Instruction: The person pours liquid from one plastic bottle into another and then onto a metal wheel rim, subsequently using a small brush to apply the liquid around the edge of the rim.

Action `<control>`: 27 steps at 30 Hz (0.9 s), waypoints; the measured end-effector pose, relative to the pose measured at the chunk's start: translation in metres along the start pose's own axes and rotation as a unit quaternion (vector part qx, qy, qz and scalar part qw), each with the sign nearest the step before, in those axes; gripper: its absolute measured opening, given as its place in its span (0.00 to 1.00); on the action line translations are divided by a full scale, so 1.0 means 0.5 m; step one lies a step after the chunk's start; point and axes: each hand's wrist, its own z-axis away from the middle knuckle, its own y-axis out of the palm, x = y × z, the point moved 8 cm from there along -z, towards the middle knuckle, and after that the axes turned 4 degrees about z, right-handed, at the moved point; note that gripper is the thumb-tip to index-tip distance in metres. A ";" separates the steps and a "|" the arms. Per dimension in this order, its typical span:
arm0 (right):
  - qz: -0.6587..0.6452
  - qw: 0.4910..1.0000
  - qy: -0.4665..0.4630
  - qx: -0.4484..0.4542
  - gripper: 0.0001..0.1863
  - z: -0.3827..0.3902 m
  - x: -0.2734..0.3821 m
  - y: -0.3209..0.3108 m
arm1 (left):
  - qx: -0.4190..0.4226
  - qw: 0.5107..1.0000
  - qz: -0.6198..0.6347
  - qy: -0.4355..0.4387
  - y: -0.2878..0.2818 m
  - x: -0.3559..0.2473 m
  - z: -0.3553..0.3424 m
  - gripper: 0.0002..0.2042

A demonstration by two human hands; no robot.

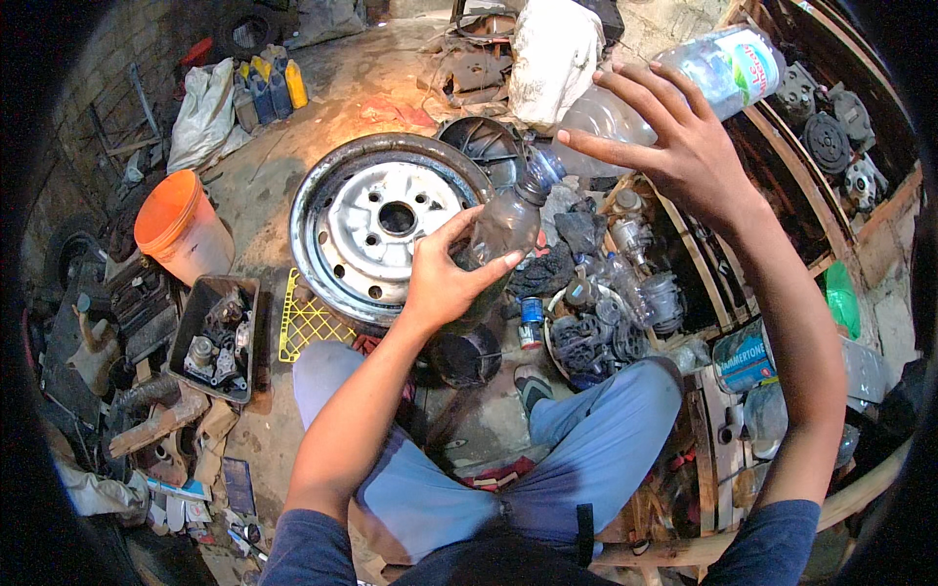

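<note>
The wheel rim [350, 205] is silver, dark-bordered. Left of the rim, the bucket [193, 232] is orange; at its upper left, jerrycans [278, 93] are yellow and blue. At its lower left, the grid [311, 326] makes yellow criss-crosses. Right of the rim, the upper bottle [698, 66] bears a white, blue and green label [750, 64].

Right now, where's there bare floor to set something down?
Bare floor shows between the orange bucket and the wheel rim, and beyond the rim, right of the yellow jug. It's crowded to the right of your lower bottle, around the heap of black parts, and left of the dark tray.
</note>
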 end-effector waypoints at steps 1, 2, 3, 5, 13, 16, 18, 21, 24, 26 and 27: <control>-0.005 1.000 0.006 0.002 0.40 0.008 0.002 0.006 | 0.006 1.000 -0.007 0.004 0.002 0.001 -0.001 0.31; -0.011 1.000 0.011 0.005 0.40 0.017 0.002 0.013 | 0.012 1.000 -0.014 0.008 0.005 0.001 0.000 0.31; -0.017 1.000 0.017 0.007 0.39 0.024 0.005 0.019 | 0.011 1.000 -0.006 0.008 0.006 0.002 0.001 0.31; -0.018 0.999 0.032 0.001 0.39 0.033 0.013 0.019 | 0.013 1.000 0.010 0.009 0.011 0.003 0.001 0.30; -0.024 0.999 0.040 -0.016 0.39 0.048 0.014 0.011 | 0.001 1.000 -0.012 0.026 0.013 -0.008 0.002 0.31; -0.031 0.998 0.043 -0.016 0.40 0.052 0.015 0.008 | 0.001 1.000 0.001 0.021 0.017 0.001 0.006 0.31; -0.034 0.998 0.048 -0.013 0.41 0.055 0.015 0.007 | 0.002 1.000 0.009 0.020 0.018 0.002 0.007 0.31; -0.061 0.996 0.065 -0.014 0.41 0.057 0.016 0.006 | 0.007 1.000 0.000 0.025 0.018 -0.008 0.009 0.31; -0.070 0.994 0.082 -0.025 0.42 0.065 0.022 0.013 | 0.011 1.000 -0.005 0.023 0.018 -0.012 0.012 0.31; -0.079 0.991 0.097 -0.038 0.41 0.070 0.026 0.019 | 0.015 1.000 0.005 0.020 0.019 -0.014 0.011 0.32; -0.083 0.990 0.104 -0.045 0.41 0.073 0.029 0.021 | 0.016 1.000 0.009 0.013 0.020 -0.011 0.011 0.31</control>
